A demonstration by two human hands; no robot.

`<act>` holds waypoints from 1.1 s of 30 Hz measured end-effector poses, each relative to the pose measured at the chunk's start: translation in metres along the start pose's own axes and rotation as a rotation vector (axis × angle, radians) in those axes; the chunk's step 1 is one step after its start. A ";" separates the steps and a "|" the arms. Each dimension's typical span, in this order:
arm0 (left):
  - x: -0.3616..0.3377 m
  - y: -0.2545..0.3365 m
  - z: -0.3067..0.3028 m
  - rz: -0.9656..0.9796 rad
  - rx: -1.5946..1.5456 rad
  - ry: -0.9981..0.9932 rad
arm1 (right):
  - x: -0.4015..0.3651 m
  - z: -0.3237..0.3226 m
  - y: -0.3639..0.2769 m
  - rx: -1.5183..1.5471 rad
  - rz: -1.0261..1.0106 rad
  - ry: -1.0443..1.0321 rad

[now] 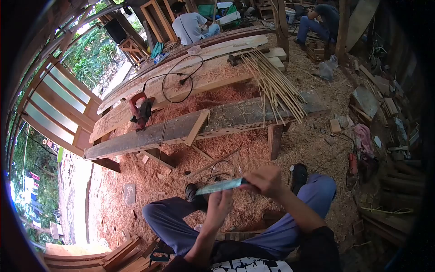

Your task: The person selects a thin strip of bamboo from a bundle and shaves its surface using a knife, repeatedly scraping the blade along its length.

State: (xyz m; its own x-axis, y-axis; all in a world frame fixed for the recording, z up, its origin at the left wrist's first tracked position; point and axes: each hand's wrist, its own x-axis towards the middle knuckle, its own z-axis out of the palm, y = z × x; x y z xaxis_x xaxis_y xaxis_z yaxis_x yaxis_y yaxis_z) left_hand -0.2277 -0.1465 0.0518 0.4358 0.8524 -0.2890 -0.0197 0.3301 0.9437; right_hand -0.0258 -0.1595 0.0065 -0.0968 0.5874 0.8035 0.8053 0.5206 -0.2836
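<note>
Between my knees, a machete-like knife [220,186] with a pale bluish blade points to the left. My right hand [265,181] is wrapped round its dark handle. The fingers of my left hand [220,206] are pinched just below the blade; whether they grip the blade or some small piece is hidden. Beyond my feet stands a long dark wooden bench [181,128]. A bundle of thin bamboo sticks [276,86] lies across its right part, and a red power tool [141,110] rests toward its left end.
Long planks [172,93] lie behind the bench, with a looped black cable over them. Wood shavings [204,156] cover the ground. Two people sit farther back, one in a white shirt [188,28], one in dark clothes [324,22]. A wooden panelled door [61,106] leans at the left.
</note>
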 end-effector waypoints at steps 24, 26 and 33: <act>0.005 0.013 -0.019 -0.079 -0.283 -0.138 | -0.009 -0.006 0.013 -0.020 0.447 0.133; 0.010 0.009 -0.021 -0.078 -0.343 -0.154 | -0.007 -0.018 0.018 -0.034 0.502 0.147; 0.017 0.003 -0.006 -0.209 -0.313 -0.185 | -0.011 -0.016 -0.002 -0.036 0.279 0.091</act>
State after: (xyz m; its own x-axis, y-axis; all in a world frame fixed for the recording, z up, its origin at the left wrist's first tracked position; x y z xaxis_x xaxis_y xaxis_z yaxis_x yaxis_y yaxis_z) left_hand -0.2255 -0.1287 0.0492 0.6129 0.6764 -0.4084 -0.1741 0.6198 0.7652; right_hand -0.0167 -0.1770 0.0062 0.1832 0.6459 0.7411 0.8138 0.3233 -0.4830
